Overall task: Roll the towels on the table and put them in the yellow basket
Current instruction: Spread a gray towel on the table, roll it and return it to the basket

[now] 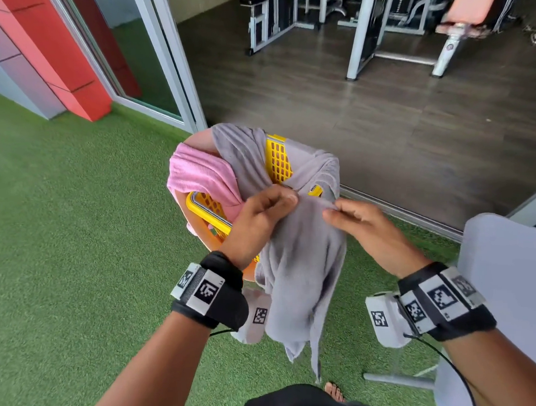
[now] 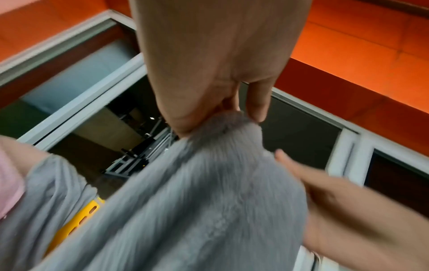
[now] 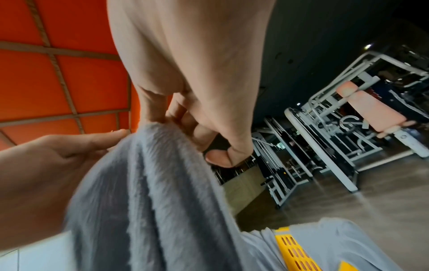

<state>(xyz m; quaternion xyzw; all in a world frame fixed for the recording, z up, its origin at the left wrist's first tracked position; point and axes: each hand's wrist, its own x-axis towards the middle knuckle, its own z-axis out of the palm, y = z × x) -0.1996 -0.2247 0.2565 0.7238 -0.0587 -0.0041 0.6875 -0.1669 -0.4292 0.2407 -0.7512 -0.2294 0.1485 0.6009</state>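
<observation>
A grey towel hangs unrolled in front of the yellow basket. My left hand pinches its top edge, and my right hand pinches the same edge just to the right. The left wrist view shows the left hand gripping a bunch of the grey towel. In the right wrist view the right hand pinches the grey towel. A pink towel and another grey towel lie draped over the basket's rim.
The basket stands on a round orange stool on green turf. A grey table is at my right. Behind the basket are a sliding door track, a dark wood floor and gym machines.
</observation>
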